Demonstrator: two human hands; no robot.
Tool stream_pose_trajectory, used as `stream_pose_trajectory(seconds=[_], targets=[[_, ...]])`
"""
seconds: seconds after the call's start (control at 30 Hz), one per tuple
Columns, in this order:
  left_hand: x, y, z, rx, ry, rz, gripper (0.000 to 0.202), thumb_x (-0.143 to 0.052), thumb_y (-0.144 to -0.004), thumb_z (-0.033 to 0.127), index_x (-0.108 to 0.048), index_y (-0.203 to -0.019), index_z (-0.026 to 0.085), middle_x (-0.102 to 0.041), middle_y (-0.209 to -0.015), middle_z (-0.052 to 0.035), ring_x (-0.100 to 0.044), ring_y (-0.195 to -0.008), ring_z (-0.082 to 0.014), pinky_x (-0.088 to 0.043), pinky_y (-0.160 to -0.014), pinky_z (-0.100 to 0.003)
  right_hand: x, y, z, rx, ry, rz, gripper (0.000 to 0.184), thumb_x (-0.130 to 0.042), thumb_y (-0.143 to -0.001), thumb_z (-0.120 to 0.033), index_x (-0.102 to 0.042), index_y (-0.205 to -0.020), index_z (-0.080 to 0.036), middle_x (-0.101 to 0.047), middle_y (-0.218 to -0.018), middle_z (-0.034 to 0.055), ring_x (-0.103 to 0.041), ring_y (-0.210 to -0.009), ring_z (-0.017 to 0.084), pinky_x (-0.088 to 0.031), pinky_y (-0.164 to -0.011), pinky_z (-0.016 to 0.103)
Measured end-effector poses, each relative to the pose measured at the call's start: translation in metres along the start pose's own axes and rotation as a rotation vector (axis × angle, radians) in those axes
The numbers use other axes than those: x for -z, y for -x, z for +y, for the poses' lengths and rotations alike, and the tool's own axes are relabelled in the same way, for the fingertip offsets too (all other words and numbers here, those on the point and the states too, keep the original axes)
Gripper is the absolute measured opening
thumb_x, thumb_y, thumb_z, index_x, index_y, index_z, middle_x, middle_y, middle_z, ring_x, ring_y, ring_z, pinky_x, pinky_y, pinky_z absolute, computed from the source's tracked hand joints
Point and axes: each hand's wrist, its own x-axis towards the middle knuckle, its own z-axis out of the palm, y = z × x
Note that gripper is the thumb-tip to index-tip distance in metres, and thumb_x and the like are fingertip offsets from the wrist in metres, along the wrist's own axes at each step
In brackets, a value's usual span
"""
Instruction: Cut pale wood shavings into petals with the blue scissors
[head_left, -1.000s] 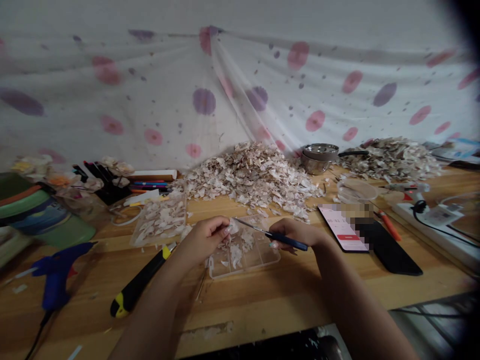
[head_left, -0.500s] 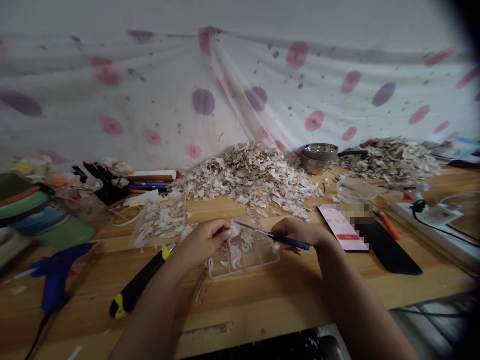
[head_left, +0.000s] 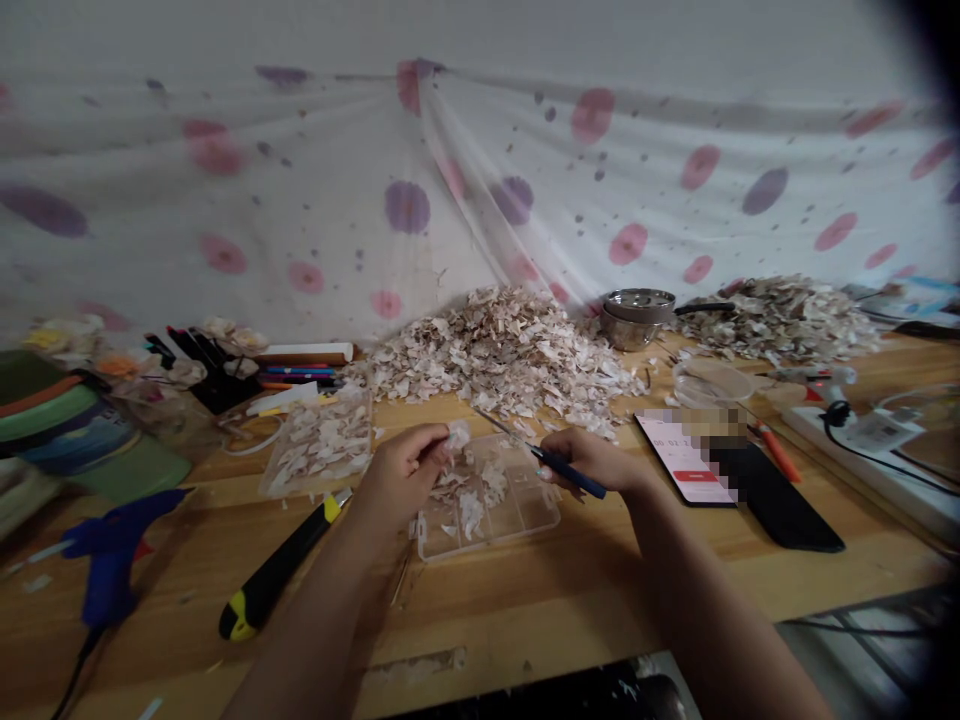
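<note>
My left hand (head_left: 401, 468) pinches a small pale flake (head_left: 457, 434) just above a clear plastic compartment box (head_left: 487, 500) that holds several more flakes. My right hand (head_left: 592, 462) grips a thin blue-handled tool (head_left: 559, 462) like a pen; its metal tip (head_left: 487, 418) points up and left, away from the flake. Both hands hover over the wooden table (head_left: 525, 590).
A big heap of pale flakes (head_left: 502, 355) lies behind the box, a second heap (head_left: 780, 315) at the back right. Nearby are a clear tray of flakes (head_left: 319, 440), a yellow-black utility knife (head_left: 274, 570), a blue glue gun (head_left: 112, 550), a phone (head_left: 686, 455), metal bowls (head_left: 637, 315) and pens (head_left: 300, 372).
The tool's tip has left the flake and swung up and back toward the heap. My left hand has lifted the flake slightly.
</note>
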Motion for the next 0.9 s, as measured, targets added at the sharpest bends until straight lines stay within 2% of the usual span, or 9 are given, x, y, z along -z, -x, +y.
stream_pose_trajectory(seconds=[0.1, 0.17, 0.2, 0.27, 0.4, 0.53, 0.67, 0.77, 0.9], targets=[[0.005, 0.001, 0.001, -0.29, -0.322, 0.277, 0.017, -0.052, -0.085, 0.019, -0.067, -0.092, 0.018, -0.071, -0.085, -0.0056, -0.066, -0.077, -0.0173, -0.05, -0.071, -0.028, -0.004, -0.004, 0.0, 0.02, 0.265, 0.185, 0.038, -0.059, -0.077, -0.054, -0.052, -0.066, -0.018, -0.046, -0.055, -0.0039, -0.039, -0.049, 0.009, -0.026, -0.047, 0.022], [0.007, 0.002, 0.003, -0.422, -0.417, 0.352, 0.017, -0.053, -0.084, 0.015, -0.068, -0.093, 0.018, -0.072, -0.085, -0.0056, -0.066, -0.078, -0.0169, -0.051, -0.071, -0.027, -0.005, -0.005, 0.0, -0.005, 0.442, 0.26, 0.038, -0.061, -0.076, -0.054, -0.054, -0.066, -0.018, -0.045, -0.055, -0.0039, -0.037, -0.05, 0.009, -0.022, -0.049, 0.023], [0.008, 0.003, 0.003, -0.443, -0.415, 0.364, 0.017, -0.053, -0.084, 0.015, -0.068, -0.094, 0.018, -0.072, -0.084, -0.0056, -0.066, -0.076, -0.0163, -0.051, -0.07, -0.026, -0.006, -0.005, 0.0, -0.014, 0.501, 0.287, 0.038, -0.061, -0.075, -0.055, -0.054, -0.066, -0.018, -0.045, -0.055, -0.004, -0.036, -0.051, 0.01, -0.021, -0.049, 0.024], [0.007, 0.003, 0.005, -0.388, -0.343, 0.36, 0.015, -0.054, -0.085, 0.016, -0.067, -0.092, 0.017, -0.071, -0.079, -0.0047, -0.065, -0.072, -0.0146, -0.05, -0.067, -0.025, -0.006, -0.005, -0.001, -0.012, 0.552, 0.326, 0.039, -0.061, -0.076, -0.056, -0.054, -0.067, -0.019, -0.045, -0.056, -0.0039, -0.037, -0.051, 0.01, -0.02, -0.051, 0.024], [0.002, 0.004, 0.01, -0.072, -0.004, 0.363, 0.014, -0.055, -0.086, 0.025, -0.066, -0.082, 0.017, -0.065, -0.067, -0.0002, -0.057, -0.056, -0.0105, -0.047, -0.056, -0.022, -0.007, -0.003, -0.001, 0.002, 0.542, 0.372, 0.037, -0.06, -0.077, -0.055, -0.053, -0.07, -0.019, -0.05, -0.059, -0.0026, -0.041, -0.054, 0.012, -0.023, -0.052, 0.024], [0.0, 0.001, 0.013, 0.183, 0.339, 0.379, 0.018, -0.057, -0.083, 0.03, -0.065, -0.075, 0.016, -0.064, -0.063, 0.0002, -0.054, -0.051, -0.0094, -0.043, -0.048, -0.02, -0.009, -0.005, -0.002, 0.107, 0.571, 0.435, 0.034, -0.061, -0.075, -0.05, -0.051, -0.081, -0.018, -0.057, -0.075, 0.0029, -0.047, -0.065, 0.016, -0.032, -0.059, 0.025], [0.002, -0.002, 0.014, 0.23, 0.428, 0.404, 0.019, -0.058, -0.082, 0.03, -0.064, -0.072, 0.016, -0.063, -0.064, -0.0004, -0.052, -0.05, -0.0087, -0.041, -0.047, -0.02, -0.012, -0.011, -0.003, 0.152, 0.668, 0.537, 0.032, -0.061, -0.076, -0.048, -0.051, -0.083, -0.018, -0.058, -0.08, 0.0059, -0.05, -0.075, 0.021, -0.035, -0.069, 0.029], [0.003, -0.003, 0.011, 0.241, 0.449, 0.393, 0.021, -0.057, -0.083, 0.033, -0.064, -0.072, 0.016, -0.064, -0.067, -0.0008, -0.052, -0.051, -0.0087, -0.041, -0.049, -0.02, -0.012, -0.014, -0.002, 0.114, 0.667, 0.618, 0.027, -0.057, -0.079, -0.045, -0.049, -0.079, -0.019, -0.057, -0.079, 0.0065, -0.05, -0.074, 0.022, -0.035, -0.07, 0.031], [0.003, -0.005, 0.008, 0.302, 0.419, 0.359, 0.027, -0.055, -0.083, 0.038, -0.063, -0.071, 0.016, -0.064, -0.068, -0.0015, -0.052, -0.052, -0.0094, -0.039, -0.048, -0.021, -0.012, -0.014, 0.002, 0.107, 0.645, 0.73, 0.029, -0.06, -0.077, -0.044, -0.044, -0.073, -0.02, -0.056, -0.077, 0.0062, -0.05, -0.076, 0.023, -0.035, -0.07, 0.031]])
